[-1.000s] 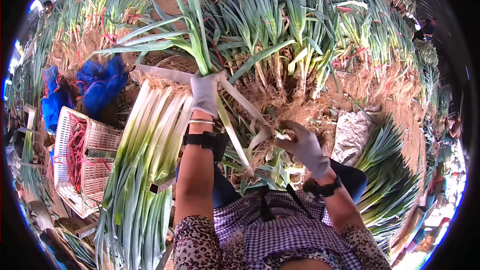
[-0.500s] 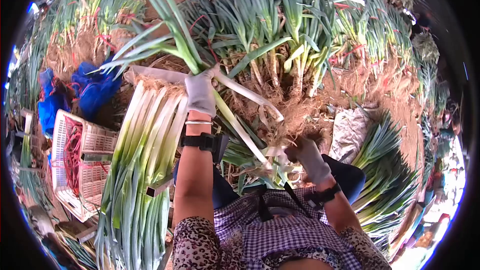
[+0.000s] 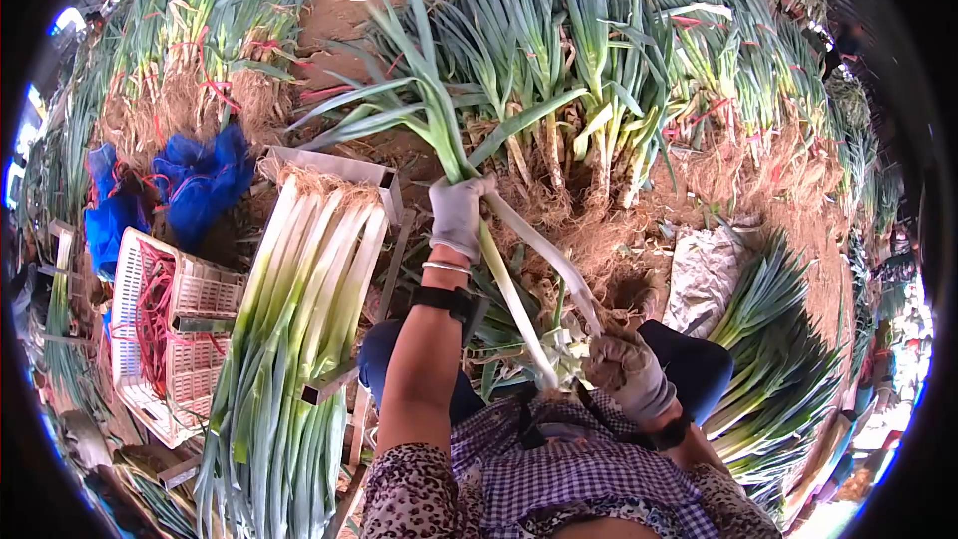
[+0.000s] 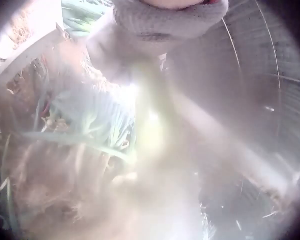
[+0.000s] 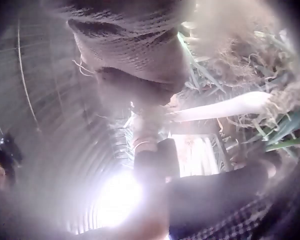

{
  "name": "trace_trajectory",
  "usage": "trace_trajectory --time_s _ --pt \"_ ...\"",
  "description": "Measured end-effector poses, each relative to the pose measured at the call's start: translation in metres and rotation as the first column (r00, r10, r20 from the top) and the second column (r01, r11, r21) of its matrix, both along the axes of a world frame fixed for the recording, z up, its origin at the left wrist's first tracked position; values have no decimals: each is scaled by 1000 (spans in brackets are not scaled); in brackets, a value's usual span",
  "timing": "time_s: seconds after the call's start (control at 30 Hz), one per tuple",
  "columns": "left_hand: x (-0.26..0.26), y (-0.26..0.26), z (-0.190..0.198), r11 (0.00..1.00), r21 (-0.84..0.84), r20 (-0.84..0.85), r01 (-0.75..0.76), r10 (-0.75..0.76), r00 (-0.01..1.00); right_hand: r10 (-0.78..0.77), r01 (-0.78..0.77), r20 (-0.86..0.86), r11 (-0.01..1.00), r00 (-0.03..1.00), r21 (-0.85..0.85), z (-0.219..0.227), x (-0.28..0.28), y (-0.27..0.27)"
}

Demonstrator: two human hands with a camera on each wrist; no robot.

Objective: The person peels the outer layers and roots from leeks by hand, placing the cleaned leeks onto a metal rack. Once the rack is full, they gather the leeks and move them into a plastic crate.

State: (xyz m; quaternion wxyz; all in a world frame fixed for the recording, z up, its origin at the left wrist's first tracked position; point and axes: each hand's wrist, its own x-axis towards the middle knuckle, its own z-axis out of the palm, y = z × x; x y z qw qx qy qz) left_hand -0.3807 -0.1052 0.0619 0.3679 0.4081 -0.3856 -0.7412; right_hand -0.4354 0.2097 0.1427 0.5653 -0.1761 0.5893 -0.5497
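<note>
My gloved left hand (image 3: 459, 215) grips two long green onions near where their leaves begin. Their green leaves (image 3: 434, 105) fan out beyond it, and two pale stalks slant back toward my body. One stalk (image 3: 549, 255) runs to my gloved right hand (image 3: 629, 374), whose fingers are curled at its root end. The other stalk (image 3: 514, 299) hangs free, its end near my lap. Glare blurs the stalk (image 4: 235, 142) in the left wrist view. In the right wrist view the glove (image 5: 140, 55) hides its own fingertips, and a white stalk (image 5: 220, 107) shows beyond.
Trimmed green onions (image 3: 299, 299) lie side by side on a metal rack (image 3: 384, 180) at my left. Beyond are a white crate (image 3: 190, 349) with red ties and blue netting (image 3: 205, 170). Rooted onions (image 3: 559, 70) stand ahead. A leafy pile (image 3: 768, 359) and sack (image 3: 704, 274) lie right.
My left hand has moved right and toward my body with the onions. My right hand, earlier apart from the stalks, has come down to one stalk's root end and curled there.
</note>
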Motion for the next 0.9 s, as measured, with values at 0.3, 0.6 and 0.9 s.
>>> trace_trajectory --time_s 0.3,0.6,0.9 --pt "-8 -42 -31 986 46 89 -160 156 984 -397 401 203 916 895 23 24 -29 78" --pt "-11 -3 -20 998 -38 -322 -42 27 946 112 -9 -888 993 446 120 -21 -49 -90" --pt "15 -10 59 949 312 -679 50 186 710 97 -7 -605 989 790 150 -106 -94 49"
